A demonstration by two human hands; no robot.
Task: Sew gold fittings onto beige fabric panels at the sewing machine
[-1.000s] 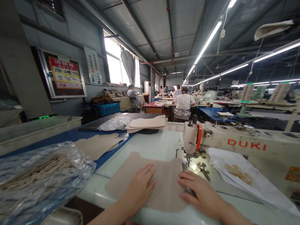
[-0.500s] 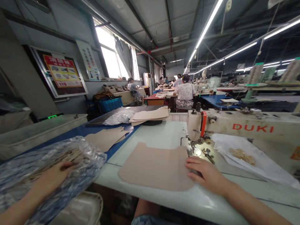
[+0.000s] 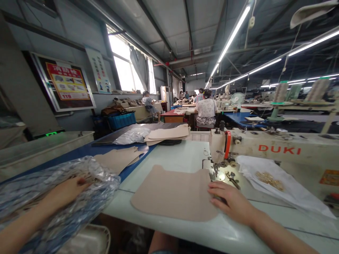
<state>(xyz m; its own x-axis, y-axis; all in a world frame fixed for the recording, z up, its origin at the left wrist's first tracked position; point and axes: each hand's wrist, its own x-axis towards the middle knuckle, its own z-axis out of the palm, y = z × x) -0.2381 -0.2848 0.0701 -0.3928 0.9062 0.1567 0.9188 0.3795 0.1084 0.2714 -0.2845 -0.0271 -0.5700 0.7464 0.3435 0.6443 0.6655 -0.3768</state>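
Note:
A flat beige panel (image 3: 174, 194) with a notched top edge lies on the pale green table (image 3: 182, 155), just left of the sewing machine's needle (image 3: 216, 171). My right hand (image 3: 229, 201) rests at the panel's right edge, with something small and dark partly visible under its curled fingers; what it is I cannot make out. On the left, my left hand (image 3: 71, 188) reaches into an open clear plastic bag (image 3: 103, 180) with brownish pieces inside. Its fingertips are pressed together among the pieces, and what lies between them is too small to tell.
Beige pieces (image 3: 119, 157) and a stack of beige panels (image 3: 166, 133) lie beyond the bag. White cloth (image 3: 293, 190) holding small gold-coloured parts (image 3: 270, 180) lies beside the machine body (image 3: 280, 148). A white bin (image 3: 90, 240) stands below the table. Seated people are farther back.
My left hand has shifted slightly right and up within the bag. My right hand stays at the panel's edge. The whole view has shifted a little.

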